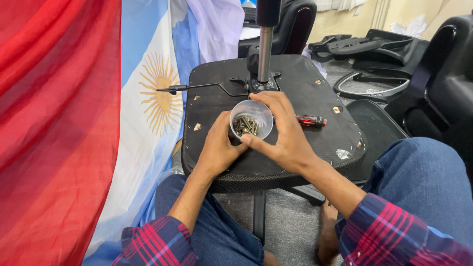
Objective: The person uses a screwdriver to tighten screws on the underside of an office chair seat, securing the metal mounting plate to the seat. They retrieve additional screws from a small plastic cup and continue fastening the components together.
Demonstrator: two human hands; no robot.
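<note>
A clear plastic cup holding several brass-coloured screws rests over the black underside of an upturned chair seat. My left hand grips the cup's left side. My right hand wraps around its right rim, thumb across the near edge. A red-and-black screwdriver lies on the seat just right of my right hand. Behind the cup stand the seat's metal gas column and its thin lever pointing left.
Red fabric and a blue-and-white flag with a sun hang at the left. Black chair parts lie on the floor behind, and a black chair back is at the right. My jeans-clad knee is at lower right.
</note>
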